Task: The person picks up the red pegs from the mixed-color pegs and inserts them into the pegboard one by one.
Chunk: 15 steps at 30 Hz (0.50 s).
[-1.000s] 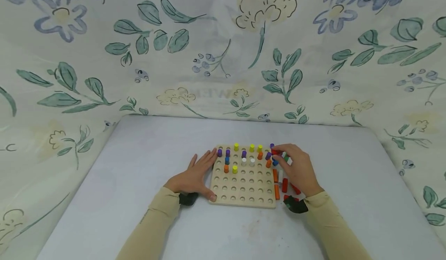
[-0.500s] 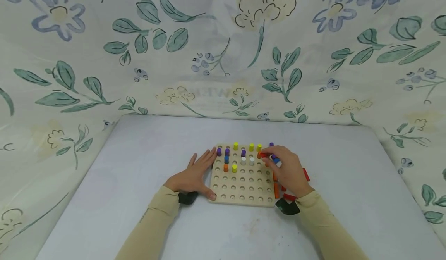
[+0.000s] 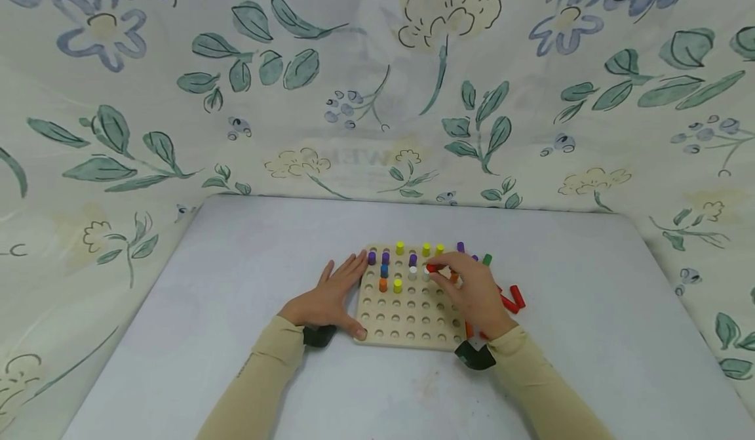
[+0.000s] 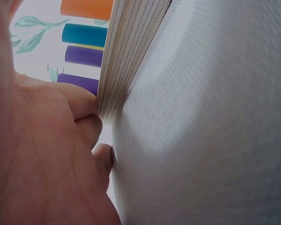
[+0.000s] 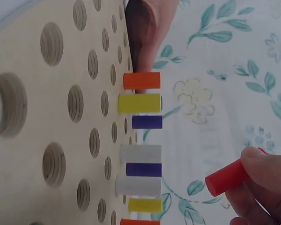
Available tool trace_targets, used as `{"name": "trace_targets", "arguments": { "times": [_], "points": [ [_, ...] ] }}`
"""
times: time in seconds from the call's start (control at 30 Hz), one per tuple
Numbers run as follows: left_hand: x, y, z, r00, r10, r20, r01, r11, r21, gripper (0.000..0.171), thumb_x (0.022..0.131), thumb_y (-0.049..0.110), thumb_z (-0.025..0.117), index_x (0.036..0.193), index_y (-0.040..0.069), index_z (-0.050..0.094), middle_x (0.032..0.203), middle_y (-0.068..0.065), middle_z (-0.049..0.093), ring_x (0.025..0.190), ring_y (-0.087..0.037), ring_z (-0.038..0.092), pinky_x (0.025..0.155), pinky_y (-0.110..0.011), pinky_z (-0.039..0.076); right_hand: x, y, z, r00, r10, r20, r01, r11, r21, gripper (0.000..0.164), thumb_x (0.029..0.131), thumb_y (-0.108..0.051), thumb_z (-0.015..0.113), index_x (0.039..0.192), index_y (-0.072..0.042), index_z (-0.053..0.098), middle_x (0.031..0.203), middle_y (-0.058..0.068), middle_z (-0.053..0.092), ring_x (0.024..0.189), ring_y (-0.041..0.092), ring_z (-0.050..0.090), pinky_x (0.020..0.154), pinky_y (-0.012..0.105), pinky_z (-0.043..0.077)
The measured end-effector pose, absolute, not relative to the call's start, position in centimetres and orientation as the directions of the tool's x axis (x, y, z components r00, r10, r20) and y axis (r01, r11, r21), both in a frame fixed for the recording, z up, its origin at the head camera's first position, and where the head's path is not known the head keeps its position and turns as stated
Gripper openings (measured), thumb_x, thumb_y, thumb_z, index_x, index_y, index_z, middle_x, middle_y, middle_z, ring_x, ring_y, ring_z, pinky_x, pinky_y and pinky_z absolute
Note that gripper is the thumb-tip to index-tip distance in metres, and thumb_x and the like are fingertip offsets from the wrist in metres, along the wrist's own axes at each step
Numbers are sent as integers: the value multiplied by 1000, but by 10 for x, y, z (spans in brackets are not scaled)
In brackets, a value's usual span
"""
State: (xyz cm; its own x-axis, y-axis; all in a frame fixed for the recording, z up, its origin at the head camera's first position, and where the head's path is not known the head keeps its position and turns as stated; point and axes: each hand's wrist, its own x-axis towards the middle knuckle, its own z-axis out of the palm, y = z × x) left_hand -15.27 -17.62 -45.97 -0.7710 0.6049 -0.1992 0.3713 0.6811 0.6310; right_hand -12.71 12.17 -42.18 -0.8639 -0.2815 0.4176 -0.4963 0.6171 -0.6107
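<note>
My left hand [image 3: 330, 301] rests along the left side of a wooden pegboard [image 3: 402, 326], fingers spread and thumb at its front corner. In the left wrist view its fingers touch the board's layered edge [image 4: 131, 42]. Between thumb and fingers, my right hand [image 3: 474, 289] pinches a red peg [image 5: 227, 177]. The peg is tilted in the air over the back right part of the board, above the white pegs [image 5: 139, 185]. Purple, blue, orange, yellow and white pegs stand upright in the back rows. The front rows show bare holes. The right hand hides part of the board's right side.
Loose red pegs [image 3: 517, 296] lie on the white table [image 3: 283, 230] right of the board, partly behind the right hand. A green peg [image 3: 487, 260] and a purple peg [image 3: 461, 247] are near the back right corner. A floral cloth [image 3: 377, 86] hangs behind the table.
The right hand has moved left from beyond the board's right edge to over the board, carrying the red peg. Loose red pegs on the right show again. The left hand stays put.
</note>
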Motion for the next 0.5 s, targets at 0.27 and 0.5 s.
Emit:
{"name": "trace_targets", "arguments": {
  "times": [0.27, 0.5],
  "points": [
    [-151, -175, -458, -779, 597, -195, 362, 681, 637, 140, 64, 50, 92, 160, 2, 4, 169, -11, -3, 154, -31, -7, 119, -57, -12, -125, 109, -422, -866, -296, 404, -497, 603, -624, 24, 86, -5, 79, 109, -10, 75, 105, 1, 75, 98, 21, 69, 83, 43, 59],
    [-150, -176, -458, -777, 600, -190, 366, 676, 639, 139, 65, 50, 92, 161, 2, 4, 169, -11, -2, 154, -31, -6, 119, -59, -11, -122, 100, -424, -835, -344, 430, -548, 590, -593, 24, 85, -6, 79, 109, -8, 75, 105, 2, 75, 101, 20, 70, 89, 38, 57]
  ]
}}
